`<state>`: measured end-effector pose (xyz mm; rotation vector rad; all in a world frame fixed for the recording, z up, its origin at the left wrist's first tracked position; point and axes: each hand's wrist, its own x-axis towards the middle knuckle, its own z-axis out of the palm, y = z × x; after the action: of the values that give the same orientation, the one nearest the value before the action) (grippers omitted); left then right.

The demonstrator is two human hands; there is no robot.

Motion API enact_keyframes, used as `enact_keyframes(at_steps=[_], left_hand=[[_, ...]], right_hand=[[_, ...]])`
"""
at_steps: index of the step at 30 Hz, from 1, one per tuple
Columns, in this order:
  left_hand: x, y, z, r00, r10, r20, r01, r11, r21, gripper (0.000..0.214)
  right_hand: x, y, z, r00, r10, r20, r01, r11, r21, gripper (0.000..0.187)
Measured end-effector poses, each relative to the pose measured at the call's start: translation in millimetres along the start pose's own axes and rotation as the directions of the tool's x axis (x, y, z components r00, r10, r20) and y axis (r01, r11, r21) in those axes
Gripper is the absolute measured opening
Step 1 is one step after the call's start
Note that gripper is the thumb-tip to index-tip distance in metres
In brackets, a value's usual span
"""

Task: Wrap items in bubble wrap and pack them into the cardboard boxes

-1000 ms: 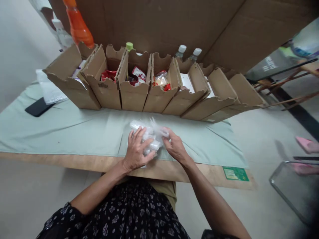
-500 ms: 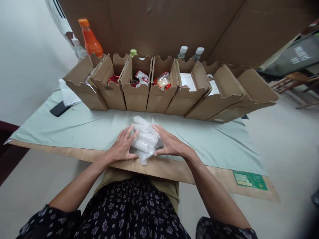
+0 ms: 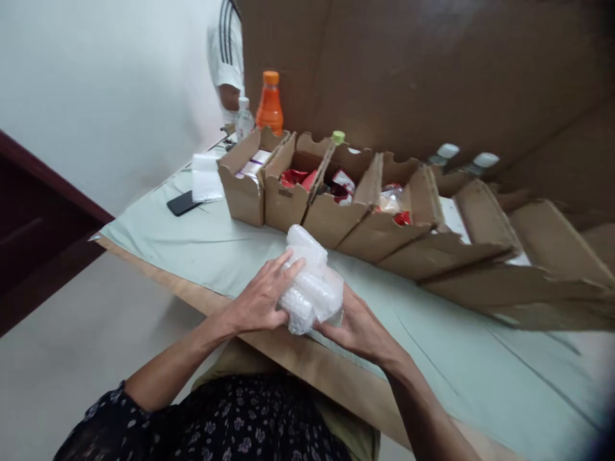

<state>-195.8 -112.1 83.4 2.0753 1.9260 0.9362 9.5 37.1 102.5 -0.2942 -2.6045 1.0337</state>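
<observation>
Several rolls of clear bubble wrap (image 3: pixel 312 285) are bunched together near the front edge of the cloth-covered table (image 3: pixel 211 256). My left hand (image 3: pixel 262 294) grips the bundle from the left, thumb low and fingers over its upper side. On the right, my right hand (image 3: pixel 358 323) is wrapped round the other side, with its thumb at the lower front and its remaining fingers partly hidden behind the wrap. Whether anything is inside the rolls, I cannot tell.
Behind the bundle stands a row of open cardboard bins (image 3: pixel 288 205) holding packets and boxes. At the left lie a black phone (image 3: pixel 183 203) and flat plastic sheets (image 3: pixel 207 178). An orange bottle (image 3: pixel 270 105) stands at the back, near a person's white sleeve (image 3: pixel 228 51).
The view has swung left. My hands have closed in on the bubble wrap, which is now gathered tighter and held between them.
</observation>
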Motion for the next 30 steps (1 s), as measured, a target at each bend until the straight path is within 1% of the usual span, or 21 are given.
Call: enact_keyframes(at_steps=[3, 5, 7, 9, 11, 13, 15, 17, 18, 20, 22, 24, 25, 27, 30], left_hand=[[-23, -16, -39.2, 0.997, -0.058, -0.060, 0.060, 0.997, 0.043, 0.101], [-40, -37, -59.9, 0.990, -0.090, -0.108, 0.098, 0.992, 0.077, 0.098], [-56, -69, -78.5, 0.982, -0.133, -0.131, 0.150, 0.980, 0.129, 0.096], [-64, -107, -97.2, 0.972, -0.192, -0.135, 0.216, 0.956, 0.196, 0.094], [-66, -148, -116.1, 0.953, -0.269, -0.139, 0.297, 0.916, 0.269, 0.093], [-63, -186, -132.8, 0.914, -0.371, -0.163, 0.405, 0.849, 0.338, 0.092], [-61, -215, -144.2, 0.867, -0.462, -0.187, 0.497, 0.779, 0.382, 0.091], [-65, -233, -148.4, 0.846, -0.501, -0.185, 0.531, 0.754, 0.388, 0.090], [-70, -237, -147.8, 0.845, -0.503, -0.181, 0.532, 0.759, 0.374, 0.090], [-87, -238, -142.7, 0.848, -0.495, -0.191, 0.531, 0.790, 0.306, 0.092], [-105, -229, -134.4, 0.836, -0.491, -0.244, 0.539, 0.818, 0.201, 0.094], [-117, -216, -125.1, 0.817, -0.480, -0.318, 0.536, 0.836, 0.116, 0.094], [-119, -209, -120.5, 0.809, -0.467, -0.357, 0.529, 0.843, 0.095, 0.093], [-114, -200, -112.0, 0.801, -0.437, -0.410, 0.512, 0.854, 0.089, 0.090], [-91, -200, -104.0, 0.798, -0.447, -0.404, 0.520, 0.850, 0.088, 0.080]], right_hand=[[43, -19, 14, 0.994, -0.085, 0.075, 0.084, 0.996, 0.024, 0.089], [78, -26, 32, 0.983, -0.135, 0.127, 0.130, 0.990, 0.052, 0.091], [118, -28, 55, 0.967, -0.182, 0.177, 0.169, 0.982, 0.086, 0.094], [162, -27, 81, 0.957, -0.200, 0.210, 0.184, 0.978, 0.095, 0.097], [206, -24, 107, 0.959, -0.181, 0.217, 0.171, 0.983, 0.064, 0.098], [241, -21, 130, 0.972, -0.133, 0.196, 0.134, 0.991, 0.009, 0.098], [262, -16, 148, 0.985, -0.078, 0.157, 0.085, 0.996, -0.037, 0.096], [265, -7, 160, 0.993, -0.045, 0.105, 0.051, 0.997, -0.052, 0.092], [261, -2, 164, 0.996, -0.038, 0.078, 0.041, 0.998, -0.049, 0.090], [245, 10, 168, 0.999, -0.023, 0.032, 0.024, 0.999, -0.024, 0.087], [228, 19, 170, 1.000, 0.005, 0.011, -0.005, 1.000, -0.001, 0.085], [219, 21, 173, 1.000, 0.026, 0.015, -0.026, 1.000, 0.005, 0.083], [219, 20, 174, 0.999, 0.030, 0.027, -0.030, 1.000, -0.005, 0.082], [227, 14, 178, 0.997, 0.036, 0.073, -0.032, 0.998, -0.056, 0.081], [251, 2, 183, 0.987, 0.029, 0.159, -0.009, 0.992, -0.126, 0.078]])
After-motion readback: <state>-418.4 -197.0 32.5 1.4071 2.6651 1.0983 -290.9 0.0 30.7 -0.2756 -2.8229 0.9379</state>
